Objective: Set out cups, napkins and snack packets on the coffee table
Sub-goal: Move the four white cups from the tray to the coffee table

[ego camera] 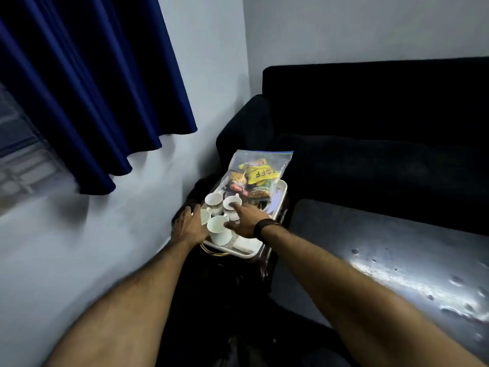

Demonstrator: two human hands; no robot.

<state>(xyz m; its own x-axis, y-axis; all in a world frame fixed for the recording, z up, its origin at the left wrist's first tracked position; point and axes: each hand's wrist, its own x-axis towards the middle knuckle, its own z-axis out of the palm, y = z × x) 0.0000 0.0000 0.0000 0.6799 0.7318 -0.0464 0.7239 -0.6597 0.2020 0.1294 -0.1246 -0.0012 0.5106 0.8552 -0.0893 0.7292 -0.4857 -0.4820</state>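
Both arms reach forward into a dim corner of the room, where pale walls meet and a deep blue curtain (pixel 87 83) hangs in folds on the left. A dark sofa (pixel 370 123) fills the right side, and below it a grey floor (pixel 397 260) catches a bright streak of light. Tucked between wall and sofa arm sits a small dark side table (pixel 264 263), only its edges showing, with a white tray (pixel 281 192) on top. On the tray, four white cups (pixel 213 200) cluster at the near left, all upright. Behind them lies a clear zip bag of snack packets (pixel 258 173), its far end overhanging the tray toward the sofa. A white folded napkin (pixel 243 244) lies at the tray's near edge, just beside the closest cup. The left hand (pixel 189 226) is spread fairly wide, palm down, fingers against the tray's left side and touching the leftmost cup; it grips nothing that I can see. The right hand (pixel 244 218), a dark band on its wrist, is over the cups, index finger stretched to the rim of the far right cup, thumb by the nearest cup; whether it has closed on a cup, I cannot tell
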